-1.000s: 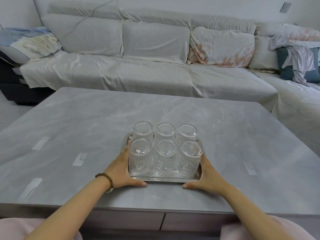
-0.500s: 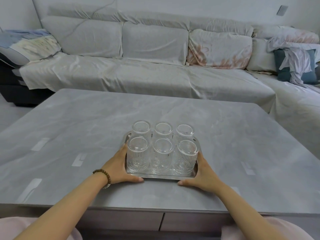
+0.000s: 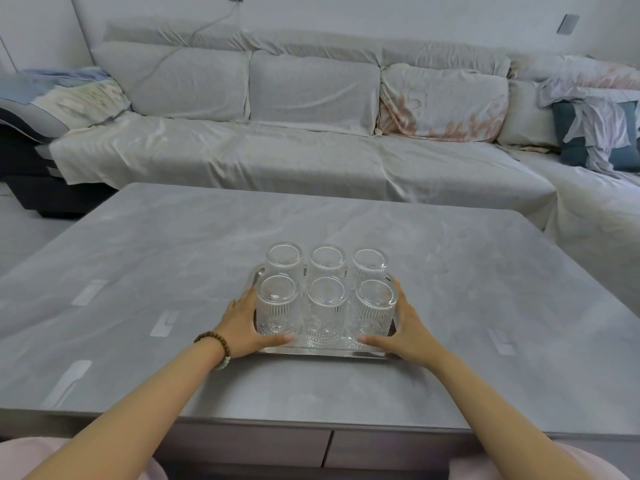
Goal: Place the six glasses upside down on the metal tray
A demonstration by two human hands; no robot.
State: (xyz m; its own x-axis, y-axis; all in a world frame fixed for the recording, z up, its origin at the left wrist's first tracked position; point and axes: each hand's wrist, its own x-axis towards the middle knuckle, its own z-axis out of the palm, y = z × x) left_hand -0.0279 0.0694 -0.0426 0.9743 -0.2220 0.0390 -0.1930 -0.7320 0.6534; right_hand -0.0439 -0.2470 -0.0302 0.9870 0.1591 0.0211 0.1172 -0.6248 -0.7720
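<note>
No readable text, no labels, no brands, no numbers

We see a grey marbled table (image 3: 173, 258) with pale reflected patches on its left side and one on the right; a drawer seam (image 3: 327, 448) runs under its near edge. Beyond the far edge stands a long sofa (image 3: 242, 161) under a wrinkled pale cover, with a pink-blotched cushion (image 3: 443, 102) on it. Folded bedding (image 3: 69, 95) lies past the far left corner. Past the far right corner a blue pillow (image 3: 571, 147) sits under crumpled cloth (image 3: 602, 126). A wall plate (image 3: 568, 23) is on the wall above.
</note>
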